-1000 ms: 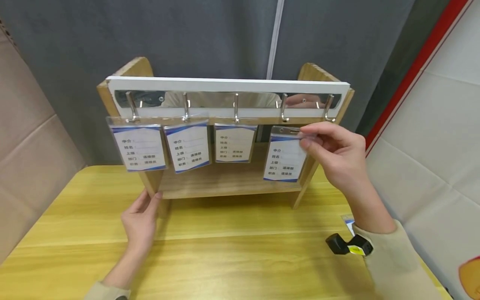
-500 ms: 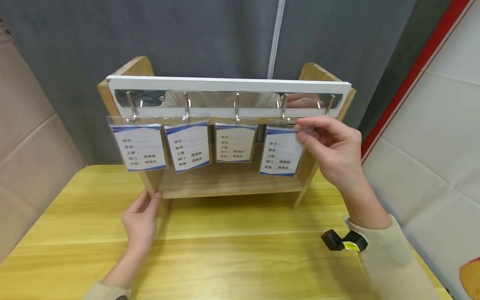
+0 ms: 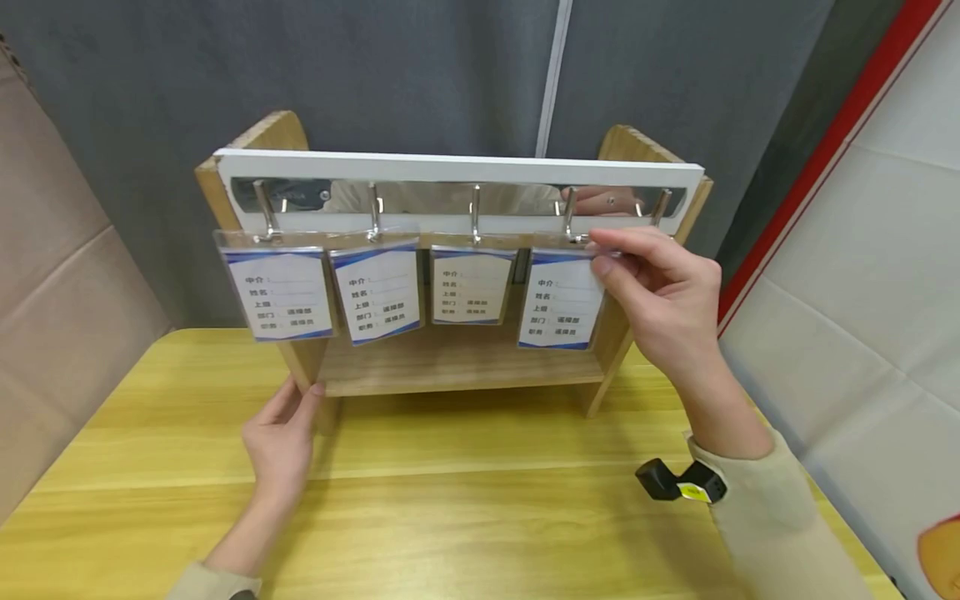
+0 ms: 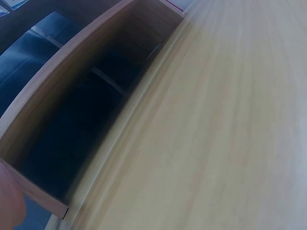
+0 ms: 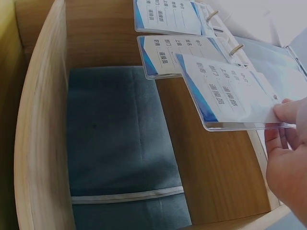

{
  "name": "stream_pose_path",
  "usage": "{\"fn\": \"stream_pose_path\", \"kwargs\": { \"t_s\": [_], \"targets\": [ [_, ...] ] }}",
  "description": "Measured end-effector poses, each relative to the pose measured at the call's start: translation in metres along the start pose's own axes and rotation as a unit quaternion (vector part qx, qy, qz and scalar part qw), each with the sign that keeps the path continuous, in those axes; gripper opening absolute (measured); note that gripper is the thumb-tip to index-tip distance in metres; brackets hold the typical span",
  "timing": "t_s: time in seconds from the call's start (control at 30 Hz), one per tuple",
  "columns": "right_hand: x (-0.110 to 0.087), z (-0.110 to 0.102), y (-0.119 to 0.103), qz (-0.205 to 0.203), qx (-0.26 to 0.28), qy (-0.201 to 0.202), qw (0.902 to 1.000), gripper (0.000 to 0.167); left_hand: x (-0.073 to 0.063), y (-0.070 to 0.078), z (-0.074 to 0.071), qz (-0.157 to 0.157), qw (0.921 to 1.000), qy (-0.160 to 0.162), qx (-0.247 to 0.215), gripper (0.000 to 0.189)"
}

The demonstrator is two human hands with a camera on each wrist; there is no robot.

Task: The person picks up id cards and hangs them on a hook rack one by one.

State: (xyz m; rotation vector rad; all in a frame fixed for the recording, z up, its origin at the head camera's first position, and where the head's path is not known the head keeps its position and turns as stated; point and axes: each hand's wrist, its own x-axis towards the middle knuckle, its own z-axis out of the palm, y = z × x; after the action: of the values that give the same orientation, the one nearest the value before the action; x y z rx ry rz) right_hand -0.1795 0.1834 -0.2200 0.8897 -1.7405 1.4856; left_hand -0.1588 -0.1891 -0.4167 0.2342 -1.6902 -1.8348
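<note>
My right hand [image 3: 663, 300] pinches the top right corner of a clear badge holder [image 3: 562, 302] with a blue-and-white card. The holder's top edge is at the fourth hook [image 3: 570, 212]; whether the hook passes through its slot I cannot tell. In the right wrist view, thumb and fingers grip the badge holder [image 5: 225, 93] from both sides. Three more badge holders hang from the hooks to its left: a left one [image 3: 279, 293], a tilted one [image 3: 377, 292] and a third [image 3: 472, 285]. My left hand [image 3: 281, 442] grips the lower left side of the wooden rack [image 3: 450, 367].
A white board with a shiny metal strip [image 3: 450, 198] spans the rack's top front. The fifth hook [image 3: 662, 204] is partly behind my right hand. The rack stands on a yellow wood-grain table [image 3: 465, 500], before a grey curtain [image 3: 420, 75]. A white wall [image 3: 862, 275] rises at right.
My right hand has moved up and slightly left with the badge holder, bringing its top edge to the fourth hook. The left hand stays at the rack.
</note>
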Motion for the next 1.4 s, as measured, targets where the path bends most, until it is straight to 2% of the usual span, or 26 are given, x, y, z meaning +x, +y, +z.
{"fn": "stream_pose_path", "kwargs": {
  "t_s": [0.4, 0.6, 0.73, 0.93, 1.13, 1.4],
  "targets": [
    [-0.001, -0.001, -0.005, 0.01, -0.105, -0.012, 0.9943, 0.029, 0.001, 0.001, 0.001, -0.01, 0.9999, 0.001, 0.01, 0.039],
    [0.002, -0.001, -0.008, 0.003, -0.117, -0.022, 0.9929, 0.028, 0.0, 0.001, 0.0, -0.013, 0.9998, -0.001, 0.013, 0.039],
    [0.002, -0.001, -0.011, 0.013, -0.122, -0.029, 0.9921, 0.029, 0.0, 0.002, 0.0, -0.013, 0.9999, -0.002, 0.009, 0.039],
    [0.004, -0.002, -0.013, 0.038, -0.122, -0.037, 0.9911, 0.028, 0.0, 0.0, 0.0, -0.005, 1.0, -0.003, 0.005, 0.038],
    [0.008, -0.004, -0.018, 0.092, -0.112, -0.047, 0.9884, 0.029, 0.0, -0.001, 0.0, -0.007, 0.9999, -0.004, -0.008, 0.039],
    [0.009, -0.005, -0.023, 0.15, -0.147, -0.075, 0.9748, 0.03, 0.0, -0.002, 0.0, -0.011, 0.9999, 0.0, -0.008, 0.038]
  ]
}}
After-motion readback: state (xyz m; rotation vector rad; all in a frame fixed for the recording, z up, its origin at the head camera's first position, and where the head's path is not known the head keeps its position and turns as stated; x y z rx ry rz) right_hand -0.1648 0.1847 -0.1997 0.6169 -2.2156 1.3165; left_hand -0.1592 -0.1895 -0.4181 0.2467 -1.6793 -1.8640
